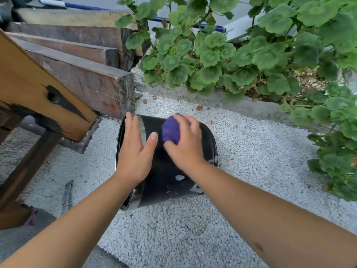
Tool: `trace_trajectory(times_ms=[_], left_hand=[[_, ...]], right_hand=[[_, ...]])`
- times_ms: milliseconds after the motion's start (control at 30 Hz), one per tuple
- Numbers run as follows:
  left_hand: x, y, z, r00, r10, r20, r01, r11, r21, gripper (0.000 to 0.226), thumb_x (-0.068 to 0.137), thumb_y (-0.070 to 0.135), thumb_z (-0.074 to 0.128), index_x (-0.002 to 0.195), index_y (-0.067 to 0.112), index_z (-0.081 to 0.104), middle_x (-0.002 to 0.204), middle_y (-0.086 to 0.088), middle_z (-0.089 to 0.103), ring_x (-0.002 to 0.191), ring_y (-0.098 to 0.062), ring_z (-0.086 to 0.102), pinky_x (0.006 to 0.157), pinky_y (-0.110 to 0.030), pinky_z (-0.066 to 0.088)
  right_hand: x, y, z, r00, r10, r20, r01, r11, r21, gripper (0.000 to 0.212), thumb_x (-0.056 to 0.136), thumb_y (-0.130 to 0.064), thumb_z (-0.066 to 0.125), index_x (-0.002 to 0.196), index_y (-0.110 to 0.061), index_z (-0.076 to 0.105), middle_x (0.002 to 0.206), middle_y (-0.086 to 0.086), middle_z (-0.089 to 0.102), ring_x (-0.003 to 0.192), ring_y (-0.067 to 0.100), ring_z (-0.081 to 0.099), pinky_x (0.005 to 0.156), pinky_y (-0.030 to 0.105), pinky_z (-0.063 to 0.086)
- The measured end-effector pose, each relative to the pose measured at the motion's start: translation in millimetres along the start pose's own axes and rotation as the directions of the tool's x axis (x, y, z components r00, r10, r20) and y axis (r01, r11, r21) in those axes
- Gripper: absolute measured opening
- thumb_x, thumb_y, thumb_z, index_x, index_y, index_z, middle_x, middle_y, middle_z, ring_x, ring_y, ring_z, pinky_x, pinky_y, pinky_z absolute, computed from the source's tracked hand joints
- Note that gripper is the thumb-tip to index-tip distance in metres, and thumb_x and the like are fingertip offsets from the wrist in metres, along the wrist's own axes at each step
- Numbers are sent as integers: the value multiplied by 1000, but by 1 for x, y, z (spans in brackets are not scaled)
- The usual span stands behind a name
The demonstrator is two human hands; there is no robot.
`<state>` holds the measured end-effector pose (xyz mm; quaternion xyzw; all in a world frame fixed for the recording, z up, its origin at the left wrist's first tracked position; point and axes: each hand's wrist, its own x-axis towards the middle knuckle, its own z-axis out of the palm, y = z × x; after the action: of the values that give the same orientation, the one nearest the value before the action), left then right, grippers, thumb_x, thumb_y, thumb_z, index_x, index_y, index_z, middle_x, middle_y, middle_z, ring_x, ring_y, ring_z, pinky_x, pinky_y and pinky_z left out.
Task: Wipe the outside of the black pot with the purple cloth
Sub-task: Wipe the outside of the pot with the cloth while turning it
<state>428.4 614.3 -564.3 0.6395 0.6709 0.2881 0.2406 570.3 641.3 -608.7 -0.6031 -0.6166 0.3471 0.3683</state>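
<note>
Far left, stacked wooden beams (pixel 77 60) slope down to white gravel (pixel 251 151), with a narrow metal tool (pixel 66 197) lying near their foot. Beside them the black pot (pixel 166 171) lies on its side on the gravel, its open mouth facing left. The left hand (pixel 135 151) rests flat on the pot near the rim, fingers straight and thumb spread. Just right of it, the right hand (pixel 185 144) grips the bunched purple cloth (pixel 171 130) and presses it against the pot's upper side. Green plants (pixel 251 55) fill the right.
</note>
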Motion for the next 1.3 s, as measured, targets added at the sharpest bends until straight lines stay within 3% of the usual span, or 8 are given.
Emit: trace_trajectory(times_ms=[100,200,300,667,867,1000,1167,1300], left_hand=[[2,-4,-4,1000,-2,10,3,999,-43,91,84,68,24,155,13,9,163,5,-6,147,-3,-5,109,-7,-2],[2,-9,-7,1000,-20,14,22,992,-123,92,84,69,26,155,13,9,162,6,-5,146,2,-3,105,0,0],[5,-12,-6,1000,-19,18,21,991,-130,93,84,69,28,155,13,9,163,5,-7,145,4,-4,105,0,0],[1,-28,-14,997,-76,23,77,995,-61,88,85,71,28,156,24,5,162,15,-10,137,16,-8,95,6,-3],[-17,-37,-23,998,44,-54,-51,987,-150,75,85,61,44,150,31,21,162,6,13,147,-6,11,118,-29,17],[-46,-50,-27,977,191,100,-172,971,-168,93,83,73,47,155,31,6,163,14,-11,148,-1,-8,102,1,20],[-36,-46,-13,972,224,64,-224,975,-7,91,88,70,37,155,15,7,164,6,-7,150,-15,-10,119,-55,11],[-25,-45,-9,973,227,31,-224,972,-71,91,91,71,29,154,9,9,164,-1,-3,151,-16,-4,121,-47,6]], right_hand=[[-17,-29,23,987,-160,-23,162,983,88,58,83,-44,56,137,-28,45,146,8,33,130,28,37,109,41,32],[-17,-32,28,969,-239,-71,228,964,-136,48,87,-48,54,131,-28,56,133,8,51,123,29,48,100,53,40],[-16,-15,25,974,-209,-82,178,941,-286,54,86,-60,47,127,-29,59,129,4,55,134,32,38,106,65,27],[-11,77,-5,980,95,-173,-134,963,-235,47,95,-40,53,136,-18,51,141,11,43,125,31,43,104,40,39],[2,85,-15,921,261,-290,-300,949,-98,46,94,-36,58,137,-24,47,134,3,43,106,26,59,82,30,42],[11,85,-15,942,233,-241,-267,956,-119,45,94,-36,59,136,-25,47,136,1,44,106,24,59,84,33,45],[14,48,-10,891,316,-325,-303,949,92,43,89,-31,64,130,-35,50,131,-5,44,93,10,58,78,19,45],[-14,-18,29,987,-60,-152,50,996,-69,55,81,-50,56,133,-42,42,114,-8,49,89,14,58,76,27,46]])
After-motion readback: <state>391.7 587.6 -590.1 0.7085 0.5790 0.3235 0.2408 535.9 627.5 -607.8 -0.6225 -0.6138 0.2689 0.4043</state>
